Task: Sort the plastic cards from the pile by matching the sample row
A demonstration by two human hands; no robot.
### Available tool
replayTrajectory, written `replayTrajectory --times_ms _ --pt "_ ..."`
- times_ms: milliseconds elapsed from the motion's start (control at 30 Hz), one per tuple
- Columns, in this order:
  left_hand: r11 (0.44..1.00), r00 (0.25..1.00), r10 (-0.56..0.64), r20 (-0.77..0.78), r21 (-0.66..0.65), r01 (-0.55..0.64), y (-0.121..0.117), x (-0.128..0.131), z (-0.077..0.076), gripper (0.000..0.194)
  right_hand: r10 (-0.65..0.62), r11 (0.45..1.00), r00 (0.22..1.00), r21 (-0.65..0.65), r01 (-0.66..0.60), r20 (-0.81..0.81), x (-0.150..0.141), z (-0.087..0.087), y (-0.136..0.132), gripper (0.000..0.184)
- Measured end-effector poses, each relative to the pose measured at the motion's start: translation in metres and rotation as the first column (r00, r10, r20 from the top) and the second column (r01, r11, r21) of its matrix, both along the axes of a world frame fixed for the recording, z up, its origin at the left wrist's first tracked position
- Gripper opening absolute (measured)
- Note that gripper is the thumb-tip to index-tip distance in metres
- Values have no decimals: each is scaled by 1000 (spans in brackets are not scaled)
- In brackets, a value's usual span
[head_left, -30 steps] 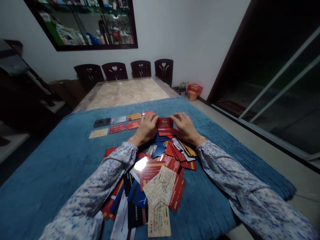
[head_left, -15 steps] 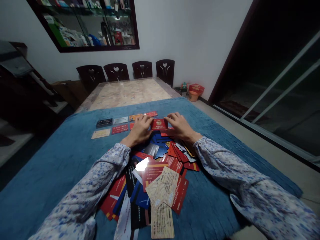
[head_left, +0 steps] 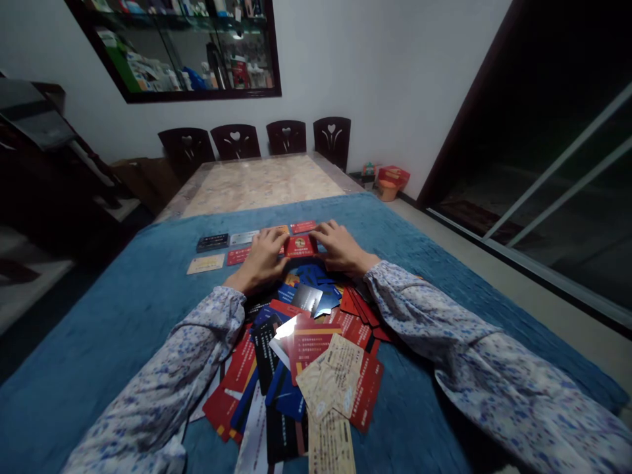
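on the left of the middle of the frame, you have a cream card (head_left: pixel 206 264) lying flat on the blue cloth (head_left: pixel 148 316), with a dark stack of cards (head_left: pixel 212 243) just above it and a silver card (head_left: pixel 243 237) beside that stack. next comes your left hand (head_left: pixel 261 259), palm down, its fingertips curled close together against the left end of a gold-marked red card (head_left: pixel 301 245). that card sits just above the middle of the frame, in the gap between your hands, its long axis running side to side, from one hand toward the other. whether it is one card or several, and whether its lower edge rests on anything, you cannot tell from here. a flat red card (head_left: pixel 303 226) lies just beyond it, and the loose pile of cards (head_left: pixel 318 339) spreads below it, toward the bottom of the frame. to the right, your right hand (head_left: pixel 343 249) closes on the opposite end, thumb mostly hidden. neither hand is clearly nearer: the card is pinched between the two, one at each short side.
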State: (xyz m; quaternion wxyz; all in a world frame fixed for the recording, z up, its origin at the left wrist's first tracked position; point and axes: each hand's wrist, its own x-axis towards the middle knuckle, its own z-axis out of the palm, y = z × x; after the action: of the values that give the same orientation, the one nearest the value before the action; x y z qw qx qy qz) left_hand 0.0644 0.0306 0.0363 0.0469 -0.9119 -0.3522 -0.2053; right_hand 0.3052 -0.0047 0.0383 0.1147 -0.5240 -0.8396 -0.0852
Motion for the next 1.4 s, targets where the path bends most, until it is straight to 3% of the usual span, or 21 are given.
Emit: replayTrajectory --times_ms 433,767,1100,1400 --pt "993 995 99 -21 -68 -100 21 -27 -6 41 38 996 998 -85 -33 52 -30 7 32 52" --pt "972 978 183 -99 -130 -195 36 -45 -12 45 56 984 992 -174 -35 115 -56 16 45 34" --pt "933 956 201 -212 -256 -253 47 -44 -9 42 53 959 983 -284 0 177 -62 17 62 42" --pt "910 927 209 -312 -284 -301 52 -37 -6 37 32 949 982 -314 29 188 -62 14 71 44"
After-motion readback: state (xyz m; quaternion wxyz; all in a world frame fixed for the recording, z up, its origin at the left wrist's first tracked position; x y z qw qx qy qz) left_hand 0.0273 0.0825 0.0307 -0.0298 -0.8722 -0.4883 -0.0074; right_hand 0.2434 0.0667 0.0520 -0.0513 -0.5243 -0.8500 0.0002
